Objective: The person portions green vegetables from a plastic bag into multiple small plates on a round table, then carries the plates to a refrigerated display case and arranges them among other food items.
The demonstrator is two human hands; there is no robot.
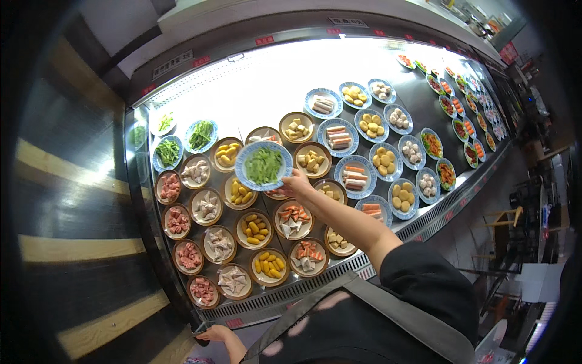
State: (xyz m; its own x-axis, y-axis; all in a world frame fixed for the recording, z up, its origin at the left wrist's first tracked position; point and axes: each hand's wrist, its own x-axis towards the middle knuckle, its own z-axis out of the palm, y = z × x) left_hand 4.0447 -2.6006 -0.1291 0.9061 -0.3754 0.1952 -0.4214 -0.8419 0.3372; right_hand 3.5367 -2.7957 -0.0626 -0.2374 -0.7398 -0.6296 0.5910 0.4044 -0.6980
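Observation:
My right hand (295,184) grips the rim of a blue-and-white plate of chopped green vegetables (263,165), lifted above the plates in a lit display case. Two similar plates of greens (200,136) (168,153) rest at the case's back left. Beneath the held plate are brown-rimmed plates with yellow pieces (238,193) and with red-and-white pieces (293,219). My left hand (214,333) is at the case's front left corner, by its dark edge; whether it grips anything there is unclear.
Plates of pink meat (188,257) line the case's left side. Blue-rimmed plates of sticks (338,138), yellow rounds (403,198) and white balls (412,152) stand to the right. A slotted vent (318,280) runs along the front edge. Chairs (504,216) stand beyond, at right.

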